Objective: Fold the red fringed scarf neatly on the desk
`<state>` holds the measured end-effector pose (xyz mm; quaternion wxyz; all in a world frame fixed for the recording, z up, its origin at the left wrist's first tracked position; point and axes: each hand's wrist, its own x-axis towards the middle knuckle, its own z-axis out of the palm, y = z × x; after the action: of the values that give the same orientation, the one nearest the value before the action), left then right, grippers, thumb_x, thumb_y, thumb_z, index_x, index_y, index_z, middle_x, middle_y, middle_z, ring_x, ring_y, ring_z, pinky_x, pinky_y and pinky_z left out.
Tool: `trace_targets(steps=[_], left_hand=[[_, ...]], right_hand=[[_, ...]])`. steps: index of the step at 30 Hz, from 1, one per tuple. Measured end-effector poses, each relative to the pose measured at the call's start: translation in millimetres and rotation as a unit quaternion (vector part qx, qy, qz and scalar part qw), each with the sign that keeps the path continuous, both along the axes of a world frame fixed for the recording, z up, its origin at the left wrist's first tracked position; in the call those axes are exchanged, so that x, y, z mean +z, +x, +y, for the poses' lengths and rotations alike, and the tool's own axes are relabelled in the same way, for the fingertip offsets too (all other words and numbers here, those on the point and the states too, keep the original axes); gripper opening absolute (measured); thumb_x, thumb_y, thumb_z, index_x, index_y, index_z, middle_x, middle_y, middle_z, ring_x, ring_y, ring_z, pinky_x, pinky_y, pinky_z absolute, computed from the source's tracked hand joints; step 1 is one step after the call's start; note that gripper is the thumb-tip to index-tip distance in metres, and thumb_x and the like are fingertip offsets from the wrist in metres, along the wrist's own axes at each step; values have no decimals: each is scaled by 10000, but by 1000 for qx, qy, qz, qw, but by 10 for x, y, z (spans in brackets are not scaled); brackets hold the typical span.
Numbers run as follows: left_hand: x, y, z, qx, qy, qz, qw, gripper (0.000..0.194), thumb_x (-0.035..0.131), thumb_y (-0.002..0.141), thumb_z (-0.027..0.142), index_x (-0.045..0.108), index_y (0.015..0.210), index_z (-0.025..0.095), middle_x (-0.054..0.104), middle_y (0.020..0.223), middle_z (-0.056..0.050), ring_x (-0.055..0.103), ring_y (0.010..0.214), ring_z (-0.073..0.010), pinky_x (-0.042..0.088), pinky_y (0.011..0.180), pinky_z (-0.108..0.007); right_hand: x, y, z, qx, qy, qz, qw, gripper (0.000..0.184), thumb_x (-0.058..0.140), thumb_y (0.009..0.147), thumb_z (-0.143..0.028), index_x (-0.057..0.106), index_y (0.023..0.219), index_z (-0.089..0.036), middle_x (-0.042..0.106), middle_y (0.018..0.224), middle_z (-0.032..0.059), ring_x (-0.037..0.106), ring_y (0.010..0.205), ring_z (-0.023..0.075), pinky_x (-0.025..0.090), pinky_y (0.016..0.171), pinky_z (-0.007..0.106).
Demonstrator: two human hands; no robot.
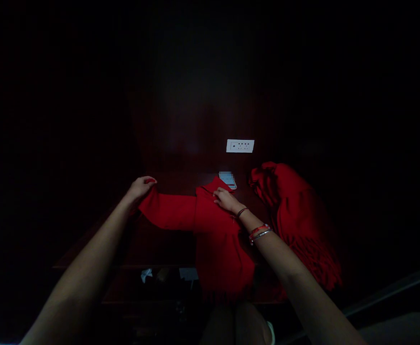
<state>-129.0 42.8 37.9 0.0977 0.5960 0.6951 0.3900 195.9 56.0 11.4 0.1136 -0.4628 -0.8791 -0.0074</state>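
A red scarf (pixel 217 239) lies folded across the dark tabletop, and its fringed end hangs over the front edge. One narrow strip of it stretches out to the left. At that strip's far end, my left hand (pixel 140 188) pinches the cloth and lifts it slightly. My right hand (pixel 226 199), with bracelets at the wrist, has its fingers bent on the upper part of the scarf and appears to grip a fold. Its fingertips are partly lost in the dim light.
A second red fringed cloth (pixel 296 206) lies bunched to the right. A small white card-like item (pixel 227 180) lies behind the scarf. A white socket panel (pixel 240 146) is on the back wall. Beneath the tabletop, a crumpled white piece (pixel 146 275) rests on a shelf. Surroundings are very dark.
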Motion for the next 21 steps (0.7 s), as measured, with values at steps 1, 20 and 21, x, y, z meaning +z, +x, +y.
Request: trace_targets(steps=[1, 20, 21], left_hand=[[63, 123, 71, -21, 17, 23, 999, 226, 422, 691, 282, 587, 800, 173, 606, 829, -33, 542, 806, -169, 401, 740, -262], [266, 1442, 198, -180, 194, 161, 951, 379, 389, 682, 60, 527, 1020, 161, 561, 969, -37, 495, 905, -145, 360, 834, -250], [260, 1527, 228, -202, 203, 166, 944, 390, 378, 678, 45, 526, 1021, 156, 560, 959, -42, 495, 896, -144, 364, 829, -255]], right_hand=[[-20, 24, -38, 6, 20, 5, 1000, 213, 429, 755, -194, 531, 939, -157, 486, 950, 66, 450, 868, 138, 337, 744, 206], [-318, 54, -257, -47, 187, 31, 981, 155, 357, 797, -195, 502, 831, -154, 522, 820, 69, 414, 775, 174, 277, 717, 284], [-330, 53, -254, -50, 188, 38, 980, 151, 367, 794, -204, 504, 831, -154, 520, 815, 66, 415, 774, 173, 278, 719, 283]])
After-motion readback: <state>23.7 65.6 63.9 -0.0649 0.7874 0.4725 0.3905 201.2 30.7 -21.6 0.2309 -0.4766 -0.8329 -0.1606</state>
